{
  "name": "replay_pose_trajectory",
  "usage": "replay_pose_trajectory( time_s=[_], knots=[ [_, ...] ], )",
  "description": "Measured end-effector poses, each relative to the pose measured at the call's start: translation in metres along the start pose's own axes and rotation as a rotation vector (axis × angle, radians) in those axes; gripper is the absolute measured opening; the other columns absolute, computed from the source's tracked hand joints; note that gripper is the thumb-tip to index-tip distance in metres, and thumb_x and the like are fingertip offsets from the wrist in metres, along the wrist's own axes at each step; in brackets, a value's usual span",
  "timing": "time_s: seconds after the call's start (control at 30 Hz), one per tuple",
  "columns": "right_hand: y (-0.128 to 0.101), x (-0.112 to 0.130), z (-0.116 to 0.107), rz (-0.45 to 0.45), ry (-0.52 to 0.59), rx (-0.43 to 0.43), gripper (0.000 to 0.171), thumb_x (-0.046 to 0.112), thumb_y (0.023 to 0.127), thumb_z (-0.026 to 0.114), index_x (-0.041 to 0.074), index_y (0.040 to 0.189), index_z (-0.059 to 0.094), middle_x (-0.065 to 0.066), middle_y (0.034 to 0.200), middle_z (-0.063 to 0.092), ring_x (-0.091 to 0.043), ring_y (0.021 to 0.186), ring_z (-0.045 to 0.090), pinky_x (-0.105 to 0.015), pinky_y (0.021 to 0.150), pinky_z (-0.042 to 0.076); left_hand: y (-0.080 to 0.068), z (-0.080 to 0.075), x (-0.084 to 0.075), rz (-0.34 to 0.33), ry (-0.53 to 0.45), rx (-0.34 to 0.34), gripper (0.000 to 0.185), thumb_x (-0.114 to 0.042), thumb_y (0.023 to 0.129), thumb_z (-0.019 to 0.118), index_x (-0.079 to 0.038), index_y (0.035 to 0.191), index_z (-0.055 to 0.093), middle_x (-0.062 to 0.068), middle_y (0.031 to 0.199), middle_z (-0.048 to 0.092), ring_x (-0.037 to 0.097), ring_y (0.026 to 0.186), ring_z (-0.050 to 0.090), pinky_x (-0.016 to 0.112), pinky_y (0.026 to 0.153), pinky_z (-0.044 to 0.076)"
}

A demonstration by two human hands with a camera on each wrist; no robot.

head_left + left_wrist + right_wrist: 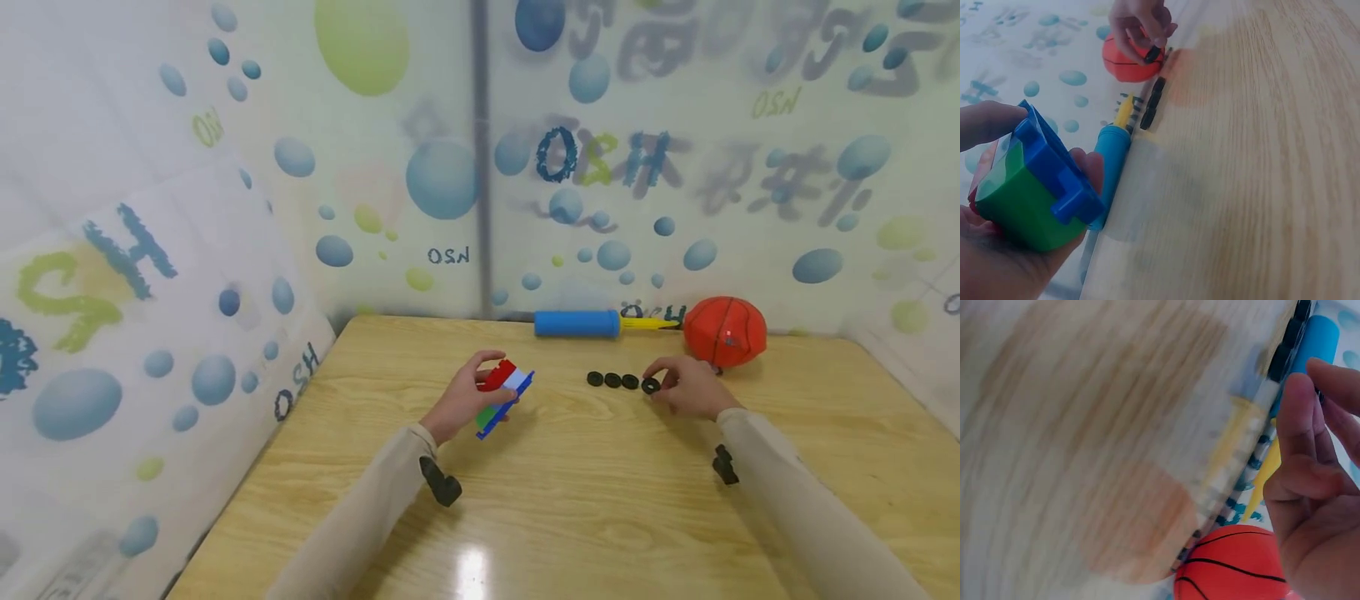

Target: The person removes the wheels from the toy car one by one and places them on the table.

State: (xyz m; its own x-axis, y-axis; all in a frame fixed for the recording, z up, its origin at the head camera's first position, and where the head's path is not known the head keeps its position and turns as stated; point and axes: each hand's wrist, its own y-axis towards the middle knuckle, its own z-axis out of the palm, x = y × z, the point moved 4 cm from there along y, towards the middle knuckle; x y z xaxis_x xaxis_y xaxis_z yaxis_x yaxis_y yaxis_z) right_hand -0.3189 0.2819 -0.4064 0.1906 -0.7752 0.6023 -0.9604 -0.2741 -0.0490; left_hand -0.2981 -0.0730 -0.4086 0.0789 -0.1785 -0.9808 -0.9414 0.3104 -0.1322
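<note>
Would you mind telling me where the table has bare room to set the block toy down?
Bare wood lies in the near half of the table, between the sleeves, and left of the left hand. It is crowded by the black rings, pump and ball.

We are looking at a small screened-off booth, more a staged recording or play corner than a home or office; translucent sheeting (225, 208) printed with blue and green bubbles and lettering closes in the worktop (600, 517) on three sides, its panels joined at a grey upright (480, 167); on the pale wood-grain surface we see toys only: an orange mini basketball (725, 332), a blue hand pump (577, 323), bright plastic blocks (504, 392).
</note>
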Motion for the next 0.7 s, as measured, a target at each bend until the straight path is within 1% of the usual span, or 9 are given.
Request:
replay_pose_trajectory(
  time_s=[0.1, 0.27, 0.47, 0.57, 0.7],
  knots=[
    [0.005, -0.002, 0.001, 0.041, -0.010, 0.008, 0.034, 0.009, 0.087, 0.072, 0.000, 0.120, 0.064, -0.010, 0.081, 0.069, -0.016, 0.059, 0.062, -0.031, 0.064, 0.050, 0.000, 0.000, -0.001, 0.010, 0.025, 0.002, 0.062, -0.016, 0.091, 0.074, -0.023, 0.145, 0.044, 0.019, 0.142, 0.051, 0.034, 0.110, 0.065, 0.040, 0.078, 0.062],
    [0.013, -0.007, 0.001, 0.113, -0.031, 0.015, 0.036, 0.011, 0.087, 0.071, 0.000, 0.120, 0.064, -0.009, 0.082, 0.072, -0.016, 0.061, 0.063, -0.029, 0.065, 0.049, 0.000, 0.002, -0.002, 0.031, 0.055, 0.023, 0.062, -0.017, 0.091, 0.074, -0.023, 0.146, 0.045, 0.016, 0.146, 0.048, 0.035, 0.119, 0.059, 0.041, 0.081, 0.062],
    [0.021, -0.013, 0.001, 0.175, -0.050, 0.014, 0.037, 0.014, 0.086, 0.072, 0.002, 0.120, 0.065, -0.006, 0.079, 0.071, -0.015, 0.060, 0.064, -0.028, 0.065, 0.048, -0.002, 0.006, -0.005, 0.091, 0.089, 0.036, 0.058, -0.016, 0.091, 0.073, -0.029, 0.143, 0.050, 0.016, 0.141, 0.051, 0.032, 0.114, 0.060, 0.043, 0.083, 0.061],
    [0.023, -0.014, 0.002, 0.188, -0.066, 0.021, 0.037, 0.015, 0.086, 0.073, 0.003, 0.121, 0.066, -0.006, 0.076, 0.069, -0.014, 0.058, 0.063, -0.028, 0.064, 0.045, -0.002, 0.007, -0.006, 0.115, 0.133, 0.027, 0.058, -0.018, 0.091, 0.074, -0.030, 0.143, 0.051, 0.013, 0.142, 0.052, 0.031, 0.120, 0.058, 0.044, 0.091, 0.058],
    [0.024, -0.014, 0.002, 0.202, -0.069, 0.035, 0.037, 0.015, 0.086, 0.073, 0.003, 0.121, 0.066, -0.007, 0.078, 0.067, -0.014, 0.058, 0.061, -0.028, 0.063, 0.044, -0.001, 0.006, -0.007, 0.118, 0.183, 0.008, 0.058, -0.020, 0.090, 0.075, -0.029, 0.143, 0.053, 0.011, 0.144, 0.052, 0.033, 0.129, 0.052, 0.046, 0.102, 0.052]
  ],
)
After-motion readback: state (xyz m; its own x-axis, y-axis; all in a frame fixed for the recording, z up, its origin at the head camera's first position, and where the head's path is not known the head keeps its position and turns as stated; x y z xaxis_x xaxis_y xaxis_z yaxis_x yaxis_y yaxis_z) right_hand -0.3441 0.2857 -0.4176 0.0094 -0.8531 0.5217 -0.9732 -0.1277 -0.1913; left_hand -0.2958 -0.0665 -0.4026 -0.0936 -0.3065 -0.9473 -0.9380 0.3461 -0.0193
